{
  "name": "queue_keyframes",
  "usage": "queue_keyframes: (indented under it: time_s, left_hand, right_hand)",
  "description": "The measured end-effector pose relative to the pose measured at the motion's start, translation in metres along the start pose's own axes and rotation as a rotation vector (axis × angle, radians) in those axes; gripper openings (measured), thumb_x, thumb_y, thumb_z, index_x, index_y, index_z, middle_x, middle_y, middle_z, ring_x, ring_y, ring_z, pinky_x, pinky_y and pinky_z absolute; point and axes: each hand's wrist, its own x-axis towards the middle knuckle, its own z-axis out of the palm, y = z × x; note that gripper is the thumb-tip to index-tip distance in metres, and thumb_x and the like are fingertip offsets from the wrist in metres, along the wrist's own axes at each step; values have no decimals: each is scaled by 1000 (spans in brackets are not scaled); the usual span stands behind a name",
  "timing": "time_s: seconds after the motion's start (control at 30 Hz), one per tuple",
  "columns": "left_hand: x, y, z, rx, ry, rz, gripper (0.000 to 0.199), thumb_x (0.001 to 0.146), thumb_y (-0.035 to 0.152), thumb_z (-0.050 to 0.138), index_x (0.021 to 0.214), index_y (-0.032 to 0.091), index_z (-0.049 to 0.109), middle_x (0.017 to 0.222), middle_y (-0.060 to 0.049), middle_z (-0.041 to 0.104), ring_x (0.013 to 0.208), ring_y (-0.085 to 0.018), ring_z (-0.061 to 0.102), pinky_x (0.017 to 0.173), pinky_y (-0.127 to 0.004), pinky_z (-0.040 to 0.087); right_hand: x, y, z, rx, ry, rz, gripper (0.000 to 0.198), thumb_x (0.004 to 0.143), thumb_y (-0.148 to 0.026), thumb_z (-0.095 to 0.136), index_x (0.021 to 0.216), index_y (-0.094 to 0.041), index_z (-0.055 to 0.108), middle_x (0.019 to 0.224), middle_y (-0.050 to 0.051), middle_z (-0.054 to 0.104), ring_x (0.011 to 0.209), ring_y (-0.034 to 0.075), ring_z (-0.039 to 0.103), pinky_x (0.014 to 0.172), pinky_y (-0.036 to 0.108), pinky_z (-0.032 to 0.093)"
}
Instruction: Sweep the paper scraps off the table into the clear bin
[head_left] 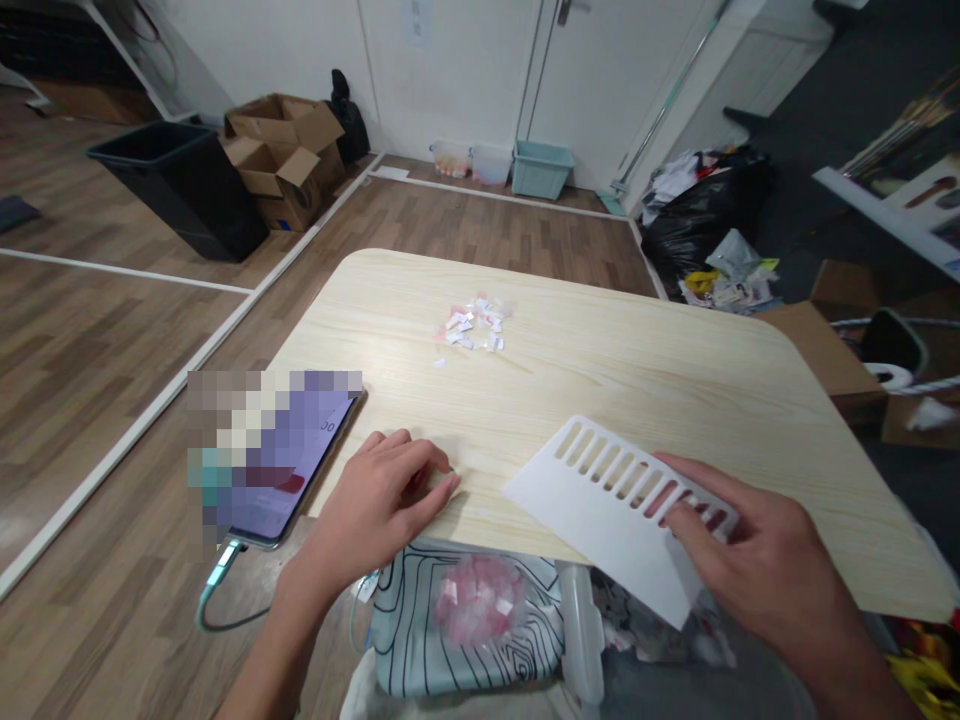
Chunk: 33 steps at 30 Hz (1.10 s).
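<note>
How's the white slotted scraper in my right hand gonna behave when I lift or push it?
The white slotted scraper is probably light for its size, being thin with a row of slots. It's likely fairly stiff: held near one end by your right hand, it shows no obvious sag. Its smooth-looking face may be a bit slippery.

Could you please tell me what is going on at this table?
A person sits or stands at a pale wood-grain table, gripping a white slotted scraper in the right hand, tilted over the near edge. The left hand is loosely curled by that edge; whether it holds anything is unclear. Small paper and plastic scraps lie in a loose pile farther back. Below the near edge, a pink-and-clear plastic bundle lies on a line-patterned pale blue pouch.
</note>
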Motion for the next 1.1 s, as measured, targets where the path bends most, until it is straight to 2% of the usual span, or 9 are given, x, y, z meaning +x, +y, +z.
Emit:
queue_keyframes:
  time_s: [0.07, 0.13, 0.23, 0.33, 0.53, 0.7, 0.8, 0.9, 1.1]
  left_hand:
    - [-1, -1, 0, -2, 7, -1, 27, 103, 46, 60, 90, 25, 70, 74, 1, 66, 73, -19, 57, 74, -38, 37]
    - [-2, -1, 1, -8, 9, 1, 27, 103, 46, 60, 89, 25, 70, 73, 1, 65, 73, -19, 57, 74, -38, 37]
    - [-1, -2, 1, -21, 10, -2, 26, 102, 46, 61, 91, 25, 69, 76, 1, 66, 75, -20, 58, 76, -38, 38]
    - [0, -2, 2, -22, 10, -5, 25, 103, 45, 60, 92, 24, 69, 77, 1, 67, 76, -20, 58, 77, -38, 37]
    - [0, -2, 1, -21, 7, 8, 25, 103, 45, 60, 91, 25, 69, 76, 0, 67, 76, -20, 58, 76, -38, 37]
    - [0, -1, -1, -13, 10, 21, 24, 103, 43, 60, 91, 25, 68, 75, 0, 67, 75, -20, 58, 75, -38, 38]
    - [-1, -1, -1, -36, 25, 24, 26, 105, 43, 56, 89, 25, 68, 76, 0, 67, 75, -20, 59, 75, -37, 39]
    - [-4, -1, -1, -93, 85, -2, 31, 109, 41, 48, 90, 24, 66, 81, -1, 69, 77, -19, 60, 75, -36, 41]
    - [-11, 0, 4, -204, 357, -145, 32, 109, 41, 46, 91, 22, 65, 73, 1, 63, 69, -16, 58, 66, -30, 42]
  right_hand:
    - [-6, -7, -9, -133, 126, -16, 35, 85, -31, 62, 111, -22, 84, 94, 9, 85, 70, 26, 78, 70, 35, 65]
    - [-10, -14, -17, -163, 165, 15, 35, 87, -32, 62, 114, -24, 82, 95, 9, 84, 69, 26, 77, 69, 36, 64]
    - [-16, -22, -19, 25, 53, 92, 30, 85, -37, 63, 106, -31, 83, 92, 3, 84, 71, 27, 78, 61, 34, 63]
    - [-20, -23, -11, 151, -27, 143, 29, 82, -38, 65, 102, -31, 85, 92, 2, 85, 77, 28, 80, 64, 32, 65]
    - [-14, -11, 0, 128, -53, 111, 31, 78, -39, 66, 98, -28, 88, 93, 3, 86, 82, 29, 83, 67, 32, 67]
    - [-6, -14, 2, 153, -140, 107, 29, 72, -38, 69, 90, -25, 87, 88, 6, 86, 78, 30, 84, 67, 32, 68]
    - [-7, -16, 12, 212, -126, 123, 30, 72, -38, 68, 91, -24, 87, 89, 6, 86, 77, 30, 83, 67, 32, 68]
    - [-9, -20, 23, 273, -153, 145, 31, 74, -37, 66, 93, -22, 86, 89, 7, 86, 75, 28, 83, 65, 31, 67]
    - [-16, -21, 39, 413, -235, 208, 35, 78, -33, 65, 104, -19, 84, 91, 6, 86, 69, 24, 80, 59, 29, 63]
